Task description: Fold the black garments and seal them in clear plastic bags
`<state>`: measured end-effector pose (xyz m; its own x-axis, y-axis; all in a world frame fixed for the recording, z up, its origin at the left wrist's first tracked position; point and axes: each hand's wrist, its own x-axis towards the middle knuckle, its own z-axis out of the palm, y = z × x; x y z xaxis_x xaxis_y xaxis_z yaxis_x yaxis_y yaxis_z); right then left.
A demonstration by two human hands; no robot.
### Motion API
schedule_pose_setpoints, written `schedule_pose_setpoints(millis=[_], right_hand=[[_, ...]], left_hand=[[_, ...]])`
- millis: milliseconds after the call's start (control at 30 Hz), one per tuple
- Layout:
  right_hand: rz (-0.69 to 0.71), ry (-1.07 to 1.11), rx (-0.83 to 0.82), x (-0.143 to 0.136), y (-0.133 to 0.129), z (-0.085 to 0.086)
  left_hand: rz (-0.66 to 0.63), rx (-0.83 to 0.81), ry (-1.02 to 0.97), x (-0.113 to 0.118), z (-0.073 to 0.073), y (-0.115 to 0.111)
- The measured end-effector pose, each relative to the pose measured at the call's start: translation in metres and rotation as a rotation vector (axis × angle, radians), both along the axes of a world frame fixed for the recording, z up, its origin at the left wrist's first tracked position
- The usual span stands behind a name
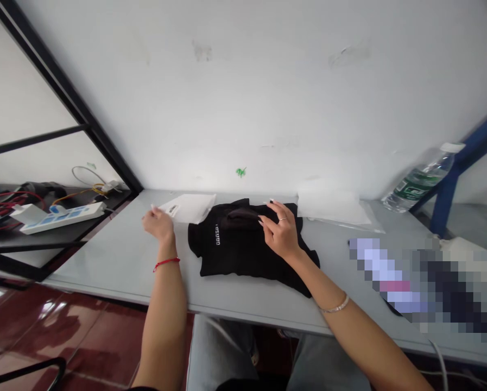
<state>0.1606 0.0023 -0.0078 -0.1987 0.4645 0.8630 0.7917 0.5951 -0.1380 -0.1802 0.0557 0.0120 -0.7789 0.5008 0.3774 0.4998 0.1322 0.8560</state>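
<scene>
A folded black top (pixel 247 255) with white lettering near its left end lies on the grey table (pixel 113 255). My right hand (pixel 283 231) is over the top's right half, palm down, its thumb and a finger at the end of a raised fold of the dark cloth. The other fingers of that hand stand apart. At the left, my left hand (pixel 158 222) is closed, fingers curled, just above the table. Beside it lies a white plastic packet (pixel 194 207) with a small printed label; whether the fingers pinch its corner is hidden.
Behind the top's right side lies another white plastic packet (pixel 333 209). A water bottle (pixel 422 179) leans against a blue post (pixel 447 190). Blurred-out items (pixel 390 277) cover the right side. At left, a power strip (pixel 64 217) and cables sit on a black rack.
</scene>
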Motion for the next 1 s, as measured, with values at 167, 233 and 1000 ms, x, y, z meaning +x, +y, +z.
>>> schedule_pose_setpoints(millis=[167, 233, 1000], right_hand=[[0.083, 0.058, 0.056, 0.012, 0.001, -0.001], [0.114, 0.059, 0.044, 0.012, -0.001, -0.001], [-0.118, -0.043, -0.217, -0.003, 0.001, -0.011]], left_hand=[[0.321, -0.002, -0.096, 0.005, 0.005, -0.004], [0.392, -0.038, -0.154, 0.009, 0.006, -0.004], [-1.305, -0.265, 0.697, 0.127, -0.013, -0.024]])
